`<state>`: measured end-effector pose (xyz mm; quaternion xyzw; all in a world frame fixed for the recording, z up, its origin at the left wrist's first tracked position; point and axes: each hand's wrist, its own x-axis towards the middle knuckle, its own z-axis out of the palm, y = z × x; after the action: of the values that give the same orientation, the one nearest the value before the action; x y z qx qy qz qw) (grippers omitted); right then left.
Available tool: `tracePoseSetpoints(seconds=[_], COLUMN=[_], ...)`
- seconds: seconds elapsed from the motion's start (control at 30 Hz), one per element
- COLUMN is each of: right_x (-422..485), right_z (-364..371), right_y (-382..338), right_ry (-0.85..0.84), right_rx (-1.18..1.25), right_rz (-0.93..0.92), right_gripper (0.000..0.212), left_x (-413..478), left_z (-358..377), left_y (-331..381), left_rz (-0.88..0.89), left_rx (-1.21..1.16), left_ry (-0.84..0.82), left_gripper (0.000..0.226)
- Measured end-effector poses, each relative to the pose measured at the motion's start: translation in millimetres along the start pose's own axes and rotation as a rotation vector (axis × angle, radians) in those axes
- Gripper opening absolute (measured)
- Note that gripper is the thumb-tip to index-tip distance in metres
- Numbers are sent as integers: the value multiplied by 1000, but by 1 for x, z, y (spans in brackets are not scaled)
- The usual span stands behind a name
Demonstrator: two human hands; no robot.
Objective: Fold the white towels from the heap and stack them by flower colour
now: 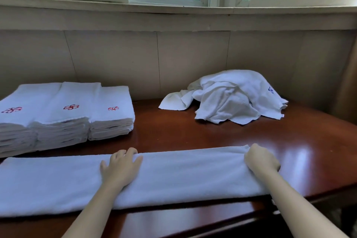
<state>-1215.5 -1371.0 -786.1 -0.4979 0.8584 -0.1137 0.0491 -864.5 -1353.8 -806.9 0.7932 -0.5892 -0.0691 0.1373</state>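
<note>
A white towel (pixel 173 176), folded into a long strip, lies across the front of the dark wooden table (pixel 193 133). My left hand (pixel 121 166) rests flat on its middle, fingers spread and curled over the far edge. At the strip's right end my right hand (pixel 260 160) is closed around the cloth. The heap of loose white towels (pixel 228 98) sits at the back right, one showing a blue flower (pixel 271 89). At the back left stand three stacks of folded towels (pixel 63 114), each topped with a red flower.
A tiled wall and a window ledge (pixel 173 19) run behind the table. The table's front edge (pixel 212 224) is just below my forearms. A curtain edge (pixel 349 91) hangs at the far right.
</note>
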Motion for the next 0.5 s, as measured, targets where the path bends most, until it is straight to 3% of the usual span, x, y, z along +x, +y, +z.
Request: tracePoseSetpoints(seconds=[0.1,0.2,0.27,0.33,0.43,0.5], right_x=[-12,-46,-86,-123,-123,-102], right_z=[-8,1,26,57,77,74], right_y=[-20,-74,-118,-150,-168,-172], right_ry=[128,218,-12,-298,-265,-271], right_rx=[-242,-227,-64,-34,-51,-61], right_rz=[-60,-368,-596,-688,-757,-815], right_gripper=[41,38,44,60,67,65], left_x=[2,-3,-4,-1,0,-2], left_z=[0,-2,-6,-13,-24,-25], left_y=[6,13,14,5,-26,-53], left_rz=[-31,-15,37,87,138,155], left_rx=[15,28,17,-15,-99,-30], left_ry=[48,142,206,235,105,-35], left_gripper=[23,21,19,20,27,38])
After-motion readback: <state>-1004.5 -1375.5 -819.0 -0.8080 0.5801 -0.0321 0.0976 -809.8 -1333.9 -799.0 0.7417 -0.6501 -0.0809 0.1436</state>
